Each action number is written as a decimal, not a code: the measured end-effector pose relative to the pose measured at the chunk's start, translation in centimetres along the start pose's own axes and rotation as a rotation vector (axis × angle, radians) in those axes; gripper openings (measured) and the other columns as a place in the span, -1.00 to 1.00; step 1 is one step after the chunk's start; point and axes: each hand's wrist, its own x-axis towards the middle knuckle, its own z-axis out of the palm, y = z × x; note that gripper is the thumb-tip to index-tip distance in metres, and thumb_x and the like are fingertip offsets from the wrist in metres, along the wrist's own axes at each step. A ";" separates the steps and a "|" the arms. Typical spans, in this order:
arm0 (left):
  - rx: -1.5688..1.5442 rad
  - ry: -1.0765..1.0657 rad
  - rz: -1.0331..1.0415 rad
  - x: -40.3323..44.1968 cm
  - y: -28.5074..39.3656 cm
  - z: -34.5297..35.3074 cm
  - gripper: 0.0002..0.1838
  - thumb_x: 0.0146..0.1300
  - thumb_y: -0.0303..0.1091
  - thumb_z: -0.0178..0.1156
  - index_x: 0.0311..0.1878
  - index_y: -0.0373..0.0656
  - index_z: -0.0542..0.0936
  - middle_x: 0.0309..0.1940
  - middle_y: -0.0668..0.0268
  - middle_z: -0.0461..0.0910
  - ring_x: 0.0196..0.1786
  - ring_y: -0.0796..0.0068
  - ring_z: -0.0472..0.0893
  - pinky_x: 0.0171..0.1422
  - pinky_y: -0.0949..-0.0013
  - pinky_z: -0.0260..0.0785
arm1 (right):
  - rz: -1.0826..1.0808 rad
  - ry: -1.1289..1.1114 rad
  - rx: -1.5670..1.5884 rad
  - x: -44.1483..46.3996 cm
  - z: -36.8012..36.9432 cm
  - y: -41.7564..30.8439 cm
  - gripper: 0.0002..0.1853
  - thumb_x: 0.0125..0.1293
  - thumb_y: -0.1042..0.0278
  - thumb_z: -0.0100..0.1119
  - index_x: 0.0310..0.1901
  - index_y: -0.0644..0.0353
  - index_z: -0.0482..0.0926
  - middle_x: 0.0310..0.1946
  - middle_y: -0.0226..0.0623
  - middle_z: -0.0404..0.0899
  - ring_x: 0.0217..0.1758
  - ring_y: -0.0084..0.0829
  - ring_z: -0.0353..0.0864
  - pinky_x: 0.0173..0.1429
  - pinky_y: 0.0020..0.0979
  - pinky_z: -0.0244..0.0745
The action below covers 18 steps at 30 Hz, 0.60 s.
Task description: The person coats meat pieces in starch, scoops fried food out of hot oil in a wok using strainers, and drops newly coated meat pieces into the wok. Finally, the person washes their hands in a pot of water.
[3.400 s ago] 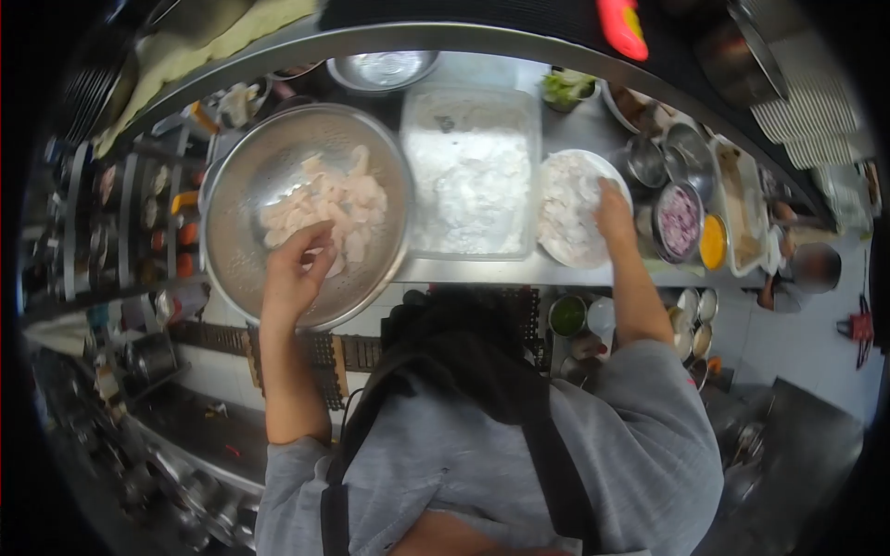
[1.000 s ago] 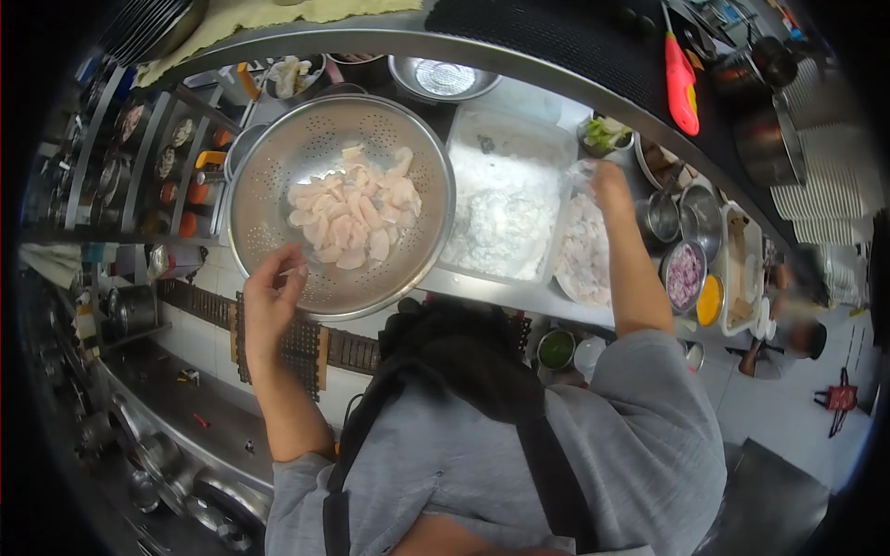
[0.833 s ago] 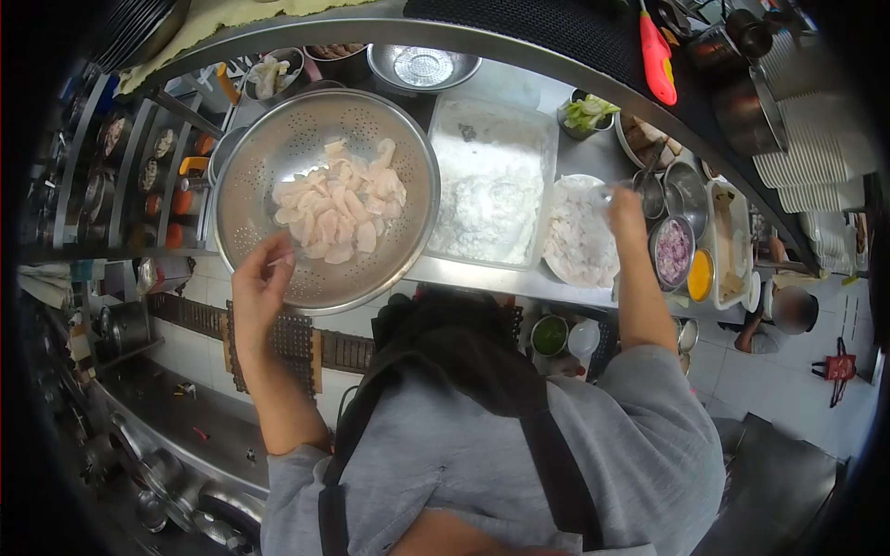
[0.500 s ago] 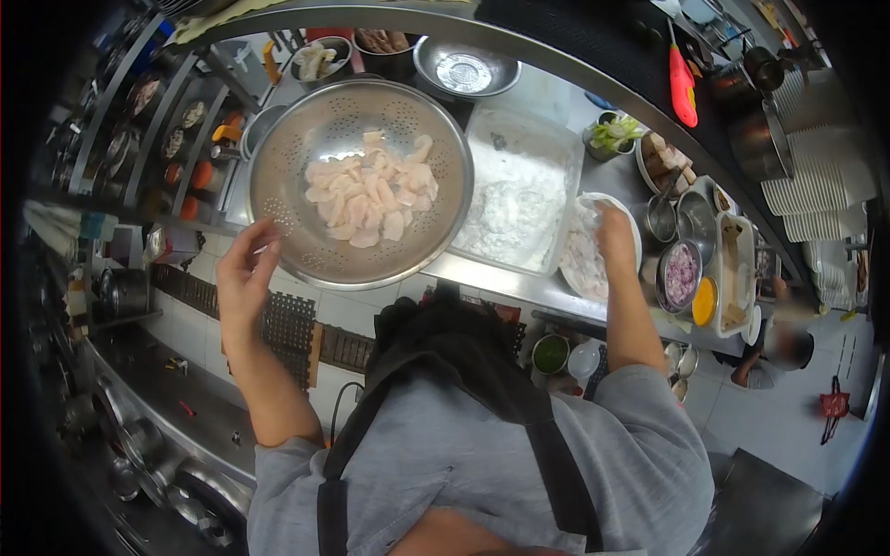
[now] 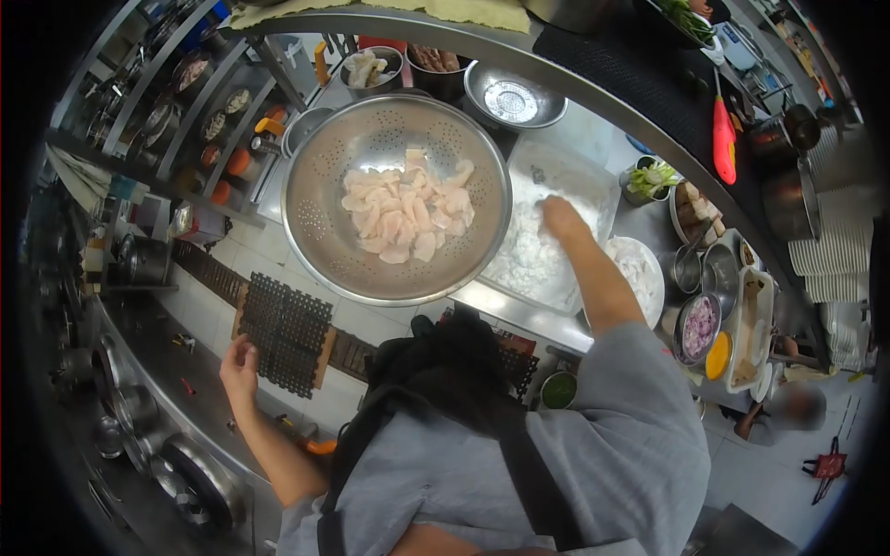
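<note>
Pale sliced raw meat [image 5: 403, 208] lies in a large steel colander [image 5: 315, 250] at the left of the counter. To its right is a clear rectangular tub [image 5: 607, 199] with white powder [image 5: 524, 246] in it. My right hand [image 5: 562, 221] is down in the tub at the powder; its fingertips are hidden, so I cannot tell whether it holds anything. Right of the tub, partly behind my right forearm, stands a white plate [image 5: 654, 287] of powder-coated pieces. My left hand [image 5: 240, 364] hangs over the floor below the colander, fingers loosely curled and apart, with nothing in it.
Bowls of chopped red onion [image 5: 700, 326], orange-yellow food [image 5: 718, 355] and leafy greens [image 5: 651, 179] stand at the right. A steel shelf edge [image 5: 593, 79] crosses the top, with a pink-handled tool [image 5: 724, 153] on it. Another person [image 5: 765, 426] is at the far right.
My right hand has moved left from the plate into the powder tub. My left hand has dropped down, away from the colander's rim. The camera view has shifted.
</note>
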 end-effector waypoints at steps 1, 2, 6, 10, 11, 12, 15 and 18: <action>-0.007 -0.018 -0.044 -0.4 -0.4 0.3 -0.68 0.24 -0.46 0.18 0.07 -0.29 0.55 -0.26 0.35 0.60 -0.20 0.58 0.57 -0.06 0.51 0.41 | 0.122 -0.040 -0.042 2.3 0.2 1.8 -0.53 -0.01 0.58 0.15 0.02 0.09 0.59 0.04 -0.03 0.53 0.02 -0.09 0.56 0.12 -0.22 0.47; 0.004 -0.015 -0.055 -0.7 -0.1 0.8 -0.68 0.24 -0.46 0.18 0.07 -0.29 0.55 -0.26 0.35 0.60 -0.20 0.58 0.57 -0.06 0.51 0.41 | 0.245 -0.082 -0.081 4.0 0.5 3.1 -0.52 0.01 0.56 0.15 0.05 0.10 0.58 0.10 -0.02 0.50 0.07 -0.10 0.55 0.16 -0.23 0.45; 0.129 -0.064 -0.116 -1.2 -0.4 2.5 -0.69 0.23 -0.48 0.16 0.06 -0.23 0.56 -0.33 0.36 0.58 -0.36 0.62 0.53 -0.28 0.52 0.40 | 0.285 0.178 0.141 3.7 -5.8 2.7 -0.50 0.02 0.60 0.12 0.08 0.05 0.58 0.19 -0.06 0.44 0.15 -0.10 0.50 0.23 -0.25 0.42; 0.091 -0.031 -0.270 -1.8 -0.5 4.4 -0.68 0.20 -0.47 0.18 0.06 -0.20 0.57 -0.34 0.33 0.60 -0.38 0.59 0.53 -0.37 0.48 0.41 | 0.005 0.030 0.005 0.8 -4.9 1.2 -0.46 0.02 0.63 0.12 0.10 0.01 0.56 0.22 -0.15 0.43 0.19 -0.14 0.48 0.25 -0.24 0.41; 0.106 -0.055 -0.301 -2.0 -0.7 5.1 -0.68 0.20 -0.47 0.18 0.05 -0.20 0.57 -0.32 0.32 0.61 -0.38 0.58 0.54 -0.38 0.49 0.41 | -0.135 -0.043 -0.060 0.6 -3.9 0.9 -0.53 0.08 0.53 0.12 0.08 -0.01 0.59 0.24 -0.17 0.42 0.21 -0.15 0.47 0.25 -0.23 0.42; 0.120 -0.082 -0.329 -1.9 -1.0 6.2 -0.68 0.19 -0.47 0.18 0.05 -0.21 0.56 -0.31 0.30 0.61 -0.38 0.57 0.55 -0.39 0.49 0.42 | -0.270 -0.114 -0.126 0.8 -2.9 0.6 -0.60 0.14 0.44 0.12 0.05 -0.02 0.61 0.25 -0.18 0.40 0.23 -0.15 0.45 0.24 -0.22 0.43; 0.110 -0.193 -0.498 -1.8 -5.8 8.7 -0.67 0.17 -0.48 0.19 0.04 -0.22 0.56 -0.30 0.27 0.61 -0.36 0.54 0.58 -0.39 0.46 0.44 | -0.174 -0.158 -0.038 4.5 2.7 5.7 -0.65 0.27 0.32 0.00 0.07 -0.05 0.60 0.27 -0.20 0.39 0.29 -0.16 0.39 0.34 -0.26 0.32; 0.058 -0.215 -0.589 -3.5 -5.8 10.7 -0.66 0.14 -0.50 0.20 0.03 -0.24 0.56 -0.30 0.23 0.62 -0.35 0.50 0.60 -0.39 0.44 0.47 | 0.335 -0.002 0.426 4.4 -2.3 5.7 -0.64 0.37 0.30 -0.17 0.09 0.03 0.56 0.26 -0.18 0.39 0.32 -0.17 0.35 0.42 -0.29 0.19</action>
